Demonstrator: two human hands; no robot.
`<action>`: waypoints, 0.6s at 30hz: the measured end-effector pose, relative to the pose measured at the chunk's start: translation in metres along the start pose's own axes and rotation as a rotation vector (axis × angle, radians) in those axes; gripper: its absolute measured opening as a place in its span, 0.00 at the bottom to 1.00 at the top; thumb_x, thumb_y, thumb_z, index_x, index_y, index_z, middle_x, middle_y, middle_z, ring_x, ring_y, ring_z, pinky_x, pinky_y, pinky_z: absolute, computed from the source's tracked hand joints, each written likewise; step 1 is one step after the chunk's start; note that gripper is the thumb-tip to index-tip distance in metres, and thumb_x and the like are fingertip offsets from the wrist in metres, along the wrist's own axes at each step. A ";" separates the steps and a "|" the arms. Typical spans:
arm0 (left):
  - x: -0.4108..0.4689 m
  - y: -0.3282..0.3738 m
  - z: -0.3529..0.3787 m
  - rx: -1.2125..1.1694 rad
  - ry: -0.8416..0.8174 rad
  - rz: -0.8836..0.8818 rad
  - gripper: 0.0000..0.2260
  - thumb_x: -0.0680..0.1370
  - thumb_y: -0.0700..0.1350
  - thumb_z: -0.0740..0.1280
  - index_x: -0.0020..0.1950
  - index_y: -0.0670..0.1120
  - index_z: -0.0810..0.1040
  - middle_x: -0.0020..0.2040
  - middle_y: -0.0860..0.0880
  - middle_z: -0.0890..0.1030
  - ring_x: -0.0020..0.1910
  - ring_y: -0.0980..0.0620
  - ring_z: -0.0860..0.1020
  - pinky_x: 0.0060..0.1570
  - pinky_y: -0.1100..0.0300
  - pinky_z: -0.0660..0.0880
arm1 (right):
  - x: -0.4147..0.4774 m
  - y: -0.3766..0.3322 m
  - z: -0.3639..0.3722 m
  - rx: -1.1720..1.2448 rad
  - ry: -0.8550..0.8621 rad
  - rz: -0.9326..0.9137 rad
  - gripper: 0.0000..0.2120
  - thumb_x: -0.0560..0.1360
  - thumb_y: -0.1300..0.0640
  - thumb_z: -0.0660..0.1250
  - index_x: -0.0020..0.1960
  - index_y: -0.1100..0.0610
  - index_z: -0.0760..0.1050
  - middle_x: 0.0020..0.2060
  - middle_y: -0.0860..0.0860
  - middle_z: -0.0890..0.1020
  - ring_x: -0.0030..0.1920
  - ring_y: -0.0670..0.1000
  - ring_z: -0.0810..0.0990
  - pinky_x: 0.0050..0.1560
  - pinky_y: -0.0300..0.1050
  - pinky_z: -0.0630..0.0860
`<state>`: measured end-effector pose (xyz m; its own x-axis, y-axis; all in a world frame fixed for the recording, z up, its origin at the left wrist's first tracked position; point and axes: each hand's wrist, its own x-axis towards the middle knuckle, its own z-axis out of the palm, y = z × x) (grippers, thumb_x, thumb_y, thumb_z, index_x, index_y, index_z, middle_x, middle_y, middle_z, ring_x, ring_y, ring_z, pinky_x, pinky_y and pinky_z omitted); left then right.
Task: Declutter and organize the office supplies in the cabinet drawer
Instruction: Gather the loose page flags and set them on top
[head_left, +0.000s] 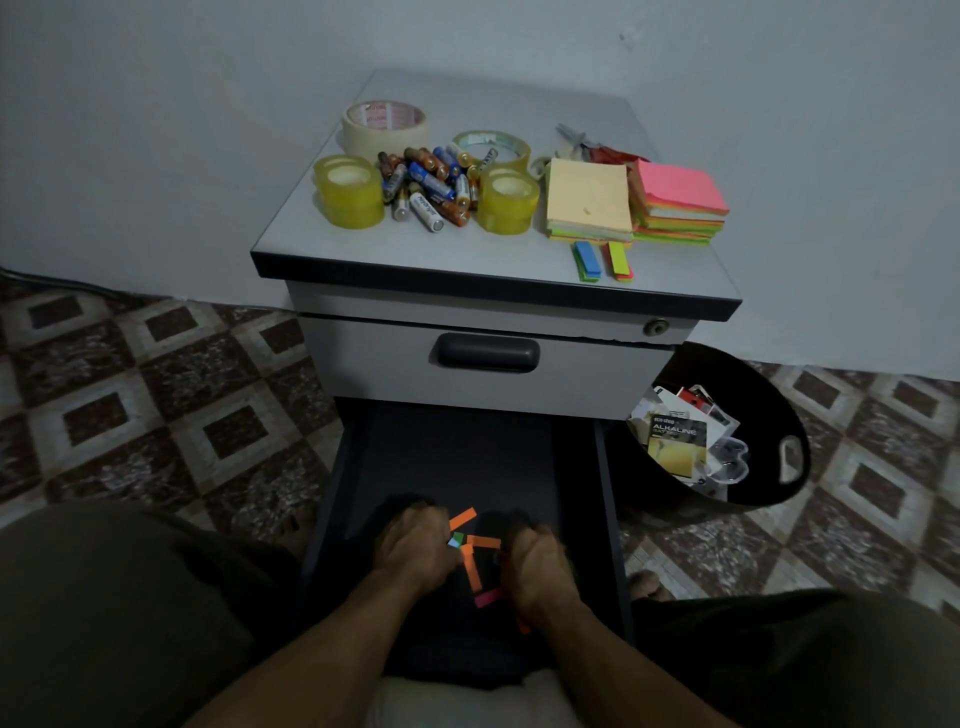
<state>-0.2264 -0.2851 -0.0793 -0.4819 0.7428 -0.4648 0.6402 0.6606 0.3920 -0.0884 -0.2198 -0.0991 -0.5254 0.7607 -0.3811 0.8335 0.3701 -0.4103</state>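
Note:
The lower drawer (605, 499) of the grey cabinet is pulled out, dark inside. Several loose orange and pink paper flags (475, 569) lie on its floor. My left hand (415, 548) is curled and pinches a small bunch of flags, blue and green ends showing at its fingertips. My right hand (535, 564) is curled over the flags beside it; what its fingers hold is hidden. On the cabinet top (291, 228) sit tape rolls (349, 189), a pile of batteries (431, 182), sticky-note pads (589, 202), stacked flags (587, 260) and scissors (597, 145).
A black bin (779, 415) with torn packaging stands on the tiled floor right of the drawer. The upper drawer (488, 353) is closed. My knees flank the open drawer on both sides. A white wall is behind the cabinet.

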 end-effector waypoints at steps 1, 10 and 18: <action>0.000 -0.001 0.000 0.002 0.000 0.003 0.07 0.75 0.49 0.73 0.48 0.50 0.78 0.46 0.51 0.79 0.43 0.55 0.78 0.45 0.60 0.78 | -0.003 -0.003 -0.003 0.022 -0.015 -0.035 0.11 0.82 0.57 0.59 0.63 0.57 0.72 0.57 0.56 0.79 0.50 0.48 0.79 0.50 0.41 0.79; 0.001 -0.009 0.000 0.023 0.025 0.042 0.04 0.79 0.47 0.69 0.53 0.50 0.77 0.48 0.50 0.79 0.45 0.55 0.78 0.47 0.59 0.78 | 0.005 0.008 -0.023 0.151 0.064 0.009 0.13 0.80 0.63 0.63 0.64 0.62 0.72 0.53 0.53 0.77 0.43 0.38 0.79 0.46 0.34 0.78; 0.000 -0.006 0.000 0.031 0.023 0.012 0.05 0.78 0.46 0.69 0.53 0.52 0.77 0.48 0.51 0.78 0.44 0.55 0.78 0.49 0.57 0.79 | 0.024 0.024 0.003 -0.067 -0.079 0.058 0.22 0.71 0.44 0.71 0.62 0.43 0.68 0.59 0.47 0.74 0.56 0.49 0.76 0.57 0.49 0.78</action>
<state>-0.2302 -0.2892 -0.0822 -0.4873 0.7533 -0.4418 0.6641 0.6482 0.3727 -0.0820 -0.1944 -0.1205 -0.4853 0.7385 -0.4681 0.8713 0.3634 -0.3298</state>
